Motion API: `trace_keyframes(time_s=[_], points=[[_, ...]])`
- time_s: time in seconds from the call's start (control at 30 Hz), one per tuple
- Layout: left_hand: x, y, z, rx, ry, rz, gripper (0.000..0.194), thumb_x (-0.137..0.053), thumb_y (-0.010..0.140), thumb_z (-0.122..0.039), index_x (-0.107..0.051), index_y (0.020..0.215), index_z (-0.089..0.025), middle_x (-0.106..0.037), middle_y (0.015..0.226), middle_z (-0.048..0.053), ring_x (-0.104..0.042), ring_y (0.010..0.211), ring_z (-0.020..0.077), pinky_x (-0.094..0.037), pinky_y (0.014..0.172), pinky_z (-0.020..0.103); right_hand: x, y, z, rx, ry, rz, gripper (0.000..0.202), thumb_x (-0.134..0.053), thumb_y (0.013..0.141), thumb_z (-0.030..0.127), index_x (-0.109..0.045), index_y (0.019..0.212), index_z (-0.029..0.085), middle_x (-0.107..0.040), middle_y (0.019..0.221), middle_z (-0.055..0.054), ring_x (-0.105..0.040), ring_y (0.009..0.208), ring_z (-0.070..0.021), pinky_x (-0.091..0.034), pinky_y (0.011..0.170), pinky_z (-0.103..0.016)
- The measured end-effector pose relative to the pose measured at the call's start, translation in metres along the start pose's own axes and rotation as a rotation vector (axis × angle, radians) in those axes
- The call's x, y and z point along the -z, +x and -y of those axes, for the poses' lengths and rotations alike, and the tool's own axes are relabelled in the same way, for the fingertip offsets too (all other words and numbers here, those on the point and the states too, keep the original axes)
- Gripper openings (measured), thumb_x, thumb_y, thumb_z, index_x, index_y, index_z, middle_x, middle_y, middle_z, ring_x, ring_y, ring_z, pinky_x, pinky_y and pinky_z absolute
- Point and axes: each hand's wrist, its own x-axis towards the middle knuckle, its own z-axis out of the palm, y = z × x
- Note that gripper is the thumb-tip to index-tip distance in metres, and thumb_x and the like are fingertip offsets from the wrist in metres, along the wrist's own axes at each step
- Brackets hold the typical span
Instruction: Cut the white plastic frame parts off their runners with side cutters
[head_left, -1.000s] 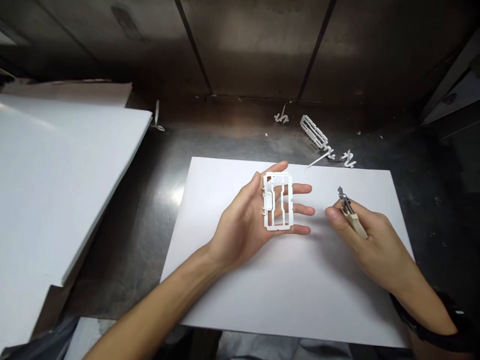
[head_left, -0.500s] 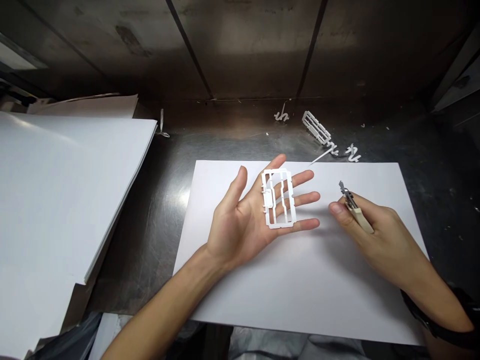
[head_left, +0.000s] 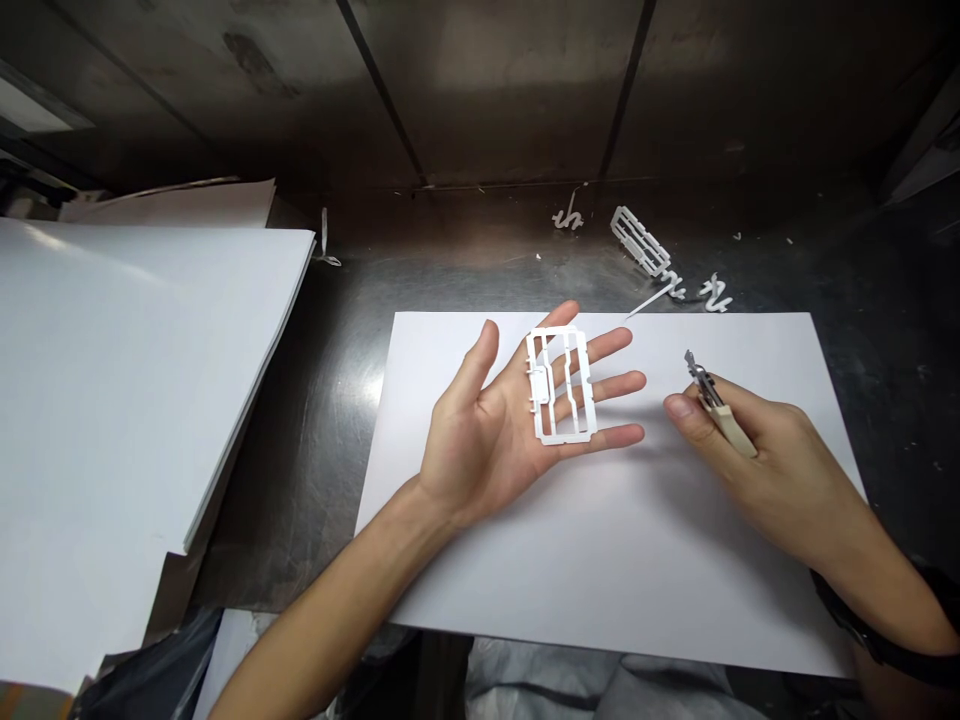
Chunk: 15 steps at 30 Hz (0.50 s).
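My left hand (head_left: 480, 440) is held palm up over a white sheet of paper (head_left: 600, 580), its fingers spread. Across the fingers and upper palm lies a white plastic frame (head_left: 586, 390), a flat rectangle with thin inner bars and a small solid plate on its left side. The fingers do not close around it. My right hand (head_left: 765, 450) is to the right, above the same sheet, closed around a small hand tool (head_left: 721, 408) with a cream handle and a narrow metal head pointing up and left. The tool is apart from the frame; its exact kind is unclear.
Behind the sheet, another white slatted plastic piece (head_left: 640, 241) lies on the metal table (head_left: 450, 270). Curly white plastic scraps (head_left: 716, 292) and small bits are scattered nearby. Large stacked white sheets (head_left: 150, 370) stand at the left. A metal wall (head_left: 495, 90) rises behind.
The view has shifted slightly, so the hands and the sheet appear a little higher and further right. Frame and tool keep their places in the hands.
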Motion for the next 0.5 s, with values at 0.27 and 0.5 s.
trace_keyframes(time_s=[0.27, 0.5], points=[[-0.0039, -0.0008, 0.0005, 0.0, -0.057, -0.047, 0.062, -0.039, 0.115, -0.066, -0.043, 0.167, -0.033, -0.06, 0.164, 0.013, -0.068, 0.14, 0.037, -0.06, 0.11, 0.058, -0.0007, -0.0006, -0.0017, -0.005, -0.011, 0.007, 0.051, -0.055, 0.118, 0.067, -0.055, 0.09, 0.024, -0.044, 0.07, 0.003, -0.037, 0.058, -0.0185, -0.033, 0.052, -0.034], [-0.0021, -0.0009, 0.0023, -0.003, -0.048, -0.029, 0.061, -0.039, 0.115, -0.067, -0.046, 0.165, -0.033, -0.06, 0.163, 0.013, -0.067, 0.14, 0.0373, -0.06, 0.11, 0.059, -0.0009, -0.0007, -0.0001, 0.005, -0.012, 0.027, 0.051, -0.056, 0.118, 0.067, -0.054, 0.089, 0.024, -0.045, 0.07, 0.002, -0.038, 0.059, -0.0189, -0.033, 0.054, -0.033]])
